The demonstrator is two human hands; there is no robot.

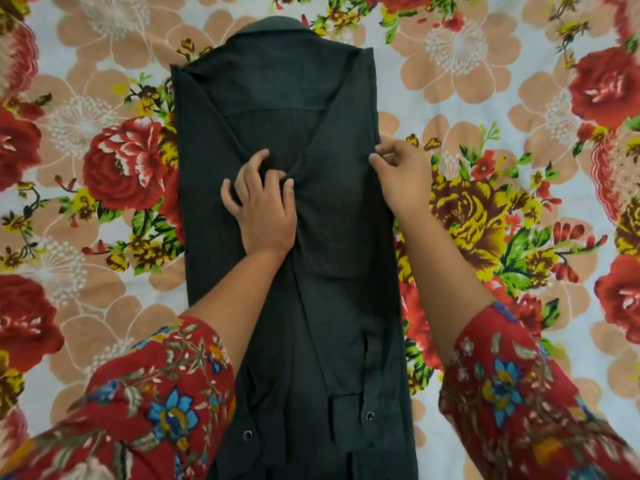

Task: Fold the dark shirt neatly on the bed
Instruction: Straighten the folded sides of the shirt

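Shows the dark shirt [332, 244] lengthwise mid-bed [485, 81], sides folded in, collar at the far end. Gathers cloth at its middle in the curled left hand [264, 209]; pinches its right edge with the right hand [403, 178].

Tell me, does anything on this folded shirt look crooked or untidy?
Yes, slightly. In the middle of the dark shirt, cloth puckers into creases where the left hand gathers it. The right hand pinches the right edge. At the near end the two cuffs lie uneven, one lower. No damage shows.
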